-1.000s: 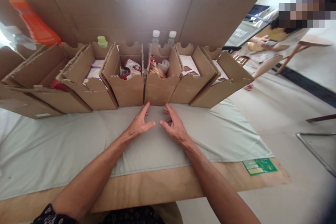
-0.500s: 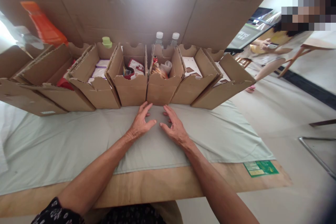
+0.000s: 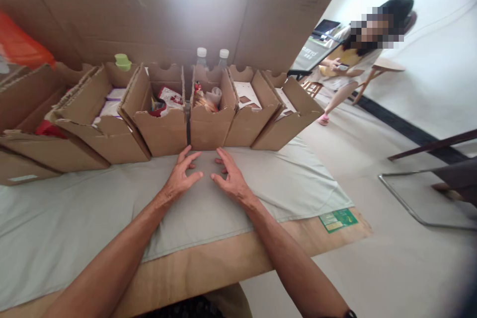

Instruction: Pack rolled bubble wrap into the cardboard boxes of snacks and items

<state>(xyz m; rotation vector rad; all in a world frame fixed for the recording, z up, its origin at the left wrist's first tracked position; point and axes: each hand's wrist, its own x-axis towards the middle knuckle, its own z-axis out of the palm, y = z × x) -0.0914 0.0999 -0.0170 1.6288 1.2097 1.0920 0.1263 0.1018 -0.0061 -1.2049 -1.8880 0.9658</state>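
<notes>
My left hand (image 3: pixel 181 176) and my right hand (image 3: pixel 228 177) rest side by side on the pale green cloth (image 3: pixel 112 208), fingers spread, holding nothing. Their fingertips lie just short of a row of open cardboard boxes (image 3: pixel 204 131). The box ahead of my left hand holds snack packets (image 3: pixel 167 99). The one ahead of my right hand holds a brown packet and a rolled white item (image 3: pixel 215 95). Two clear bottles (image 3: pixel 211 57) stand behind the boxes.
A tall cardboard wall (image 3: pixel 156 5) stands behind the boxes. A green-capped container (image 3: pixel 122 61) and an orange bag (image 3: pixel 20 45) are at the back left. A green label (image 3: pixel 337 219) lies on the wooden table edge. A person (image 3: pixel 350 64) sits at the far right. A metal frame (image 3: pixel 413 203) lies on the floor.
The view has swung to the right, so everything sits further left in the picture. Both hands stay on the cloth in nearly the same pose.
</notes>
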